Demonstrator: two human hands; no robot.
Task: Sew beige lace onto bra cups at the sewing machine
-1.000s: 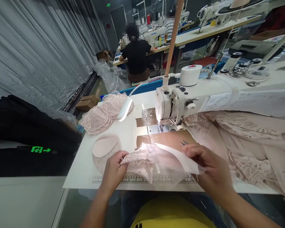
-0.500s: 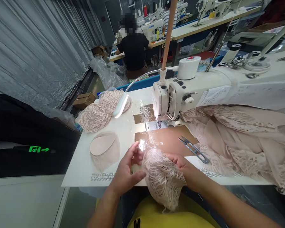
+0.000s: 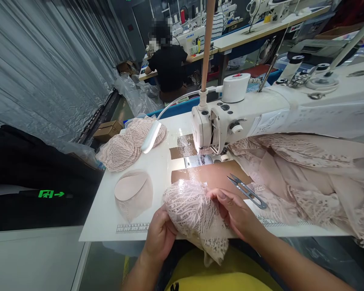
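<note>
A pale pink lace cup piece [image 3: 194, 210] is held between my two hands at the table's front edge, its lower end hanging over the edge. My left hand [image 3: 160, 234] is closed on its left side, the fingertips partly hidden behind the lace. On the upper right, my right hand [image 3: 233, 210] pinches the lace rim between thumb and fingers. Thread snips [image 3: 247, 190] lie just beyond my right hand. To the left, a smooth cup piece with sheer mesh [image 3: 132, 192] rests flat on the white table [image 3: 101, 218].
The sewing machine [image 3: 209, 125] stands ahead, with a lamp [image 3: 151, 137] on a bent neck. Stacked lace cups [image 3: 121, 149] sit at the back left. Lace fabric [image 3: 315, 178] is heaped under the machine arm. A person [image 3: 170, 66] sits at another bench.
My left hand has gone from spread fingers to gripping the lace piece's left side. The piece has shifted left and turned, and my right hand now pinches its upper rim.
</note>
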